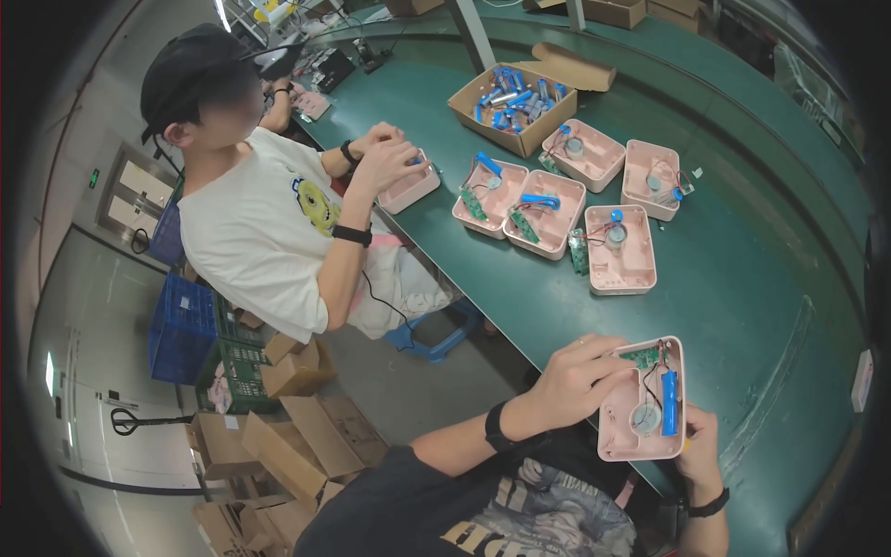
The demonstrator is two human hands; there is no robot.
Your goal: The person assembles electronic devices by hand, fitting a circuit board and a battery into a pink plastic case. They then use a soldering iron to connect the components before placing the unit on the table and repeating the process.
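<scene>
A pale pink plastic housing [615, 436] is tilted up in front of me at the table's near edge. Inside it are a blue cylindrical battery [669, 403], a round speaker-like disc [646, 419], thin red and black wires and a green circuit board [642, 356]. My left hand [583, 379] reaches over the housing's upper left rim, its fingers closed at the board's left end. From below and the right, my right hand [702, 447] grips the housing's side; some of its fingers are hidden behind it. A small yellow bit [687, 446] shows there, too small to make out.
Several similar pink housings [620, 269] with batteries, wires and boards lie on the green table [715, 316]. Beyond them stands a cardboard box [520, 141] of blue batteries. A co-worker [269, 223] at the left works on another housing [410, 193]. Cartons [306, 441] fill the floor at left.
</scene>
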